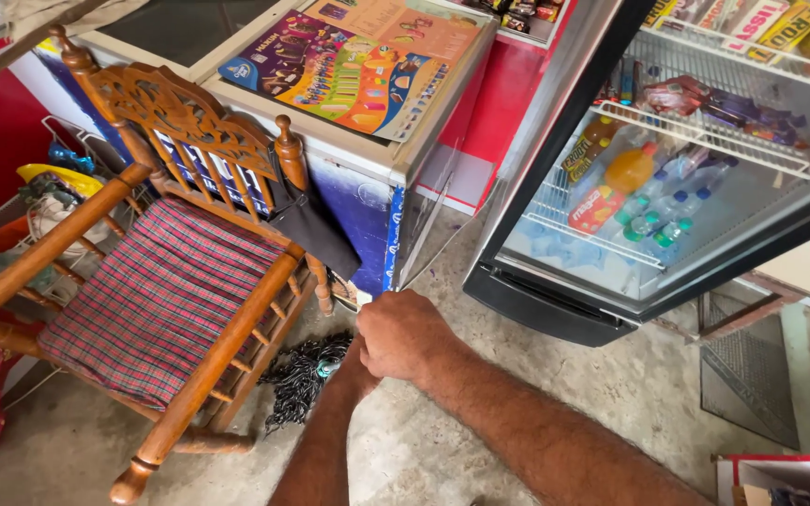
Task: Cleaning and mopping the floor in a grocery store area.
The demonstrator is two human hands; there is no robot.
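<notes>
My right hand (pixel 401 334) is closed in a fist around the thin pale handle (pixel 421 251) of a mop, low above the concrete floor. The handle slants up and right from the fist toward the chest freezer. The mop's dark stringy head (pixel 298 377) lies on the floor by the wooden chair's front leg, with a teal socket where it joins the handle. My left hand (pixel 352 364) reaches in just under the right fist, next to that socket. Its fingers are hidden behind the right hand.
A carved wooden armchair (pixel 201 375) with a red plaid cushion stands at the left. Behind it is a white and blue chest freezer (pixel 364 201) with a colourful poster on top. A glass-door drinks fridge (pixel 555 305) stands at the right. A cardboard box (pixel 780 478) sits at bottom right.
</notes>
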